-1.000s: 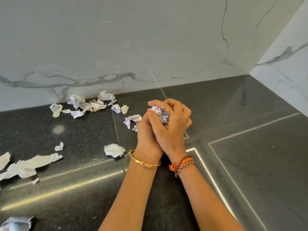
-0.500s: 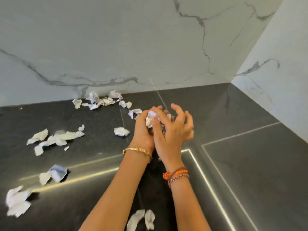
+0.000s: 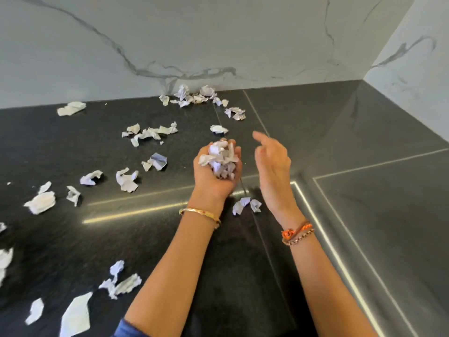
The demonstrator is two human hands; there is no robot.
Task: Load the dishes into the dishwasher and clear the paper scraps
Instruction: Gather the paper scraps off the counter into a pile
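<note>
You won't find anything readable here, honestly. The paper scraps (image 3: pixel 148 135) scattered on the dark countertop (image 3: pixel 364 215) look white with some bluish tint, but any print on them is too blurred and small to make out. Same goes for the crumpled wad (image 3: pixel 222 161) in your left hand (image 3: pixel 216 176): no letters, numbers or logos legible. No labels or brands on the marble wall (image 3: pixel 218 32) either.
</note>
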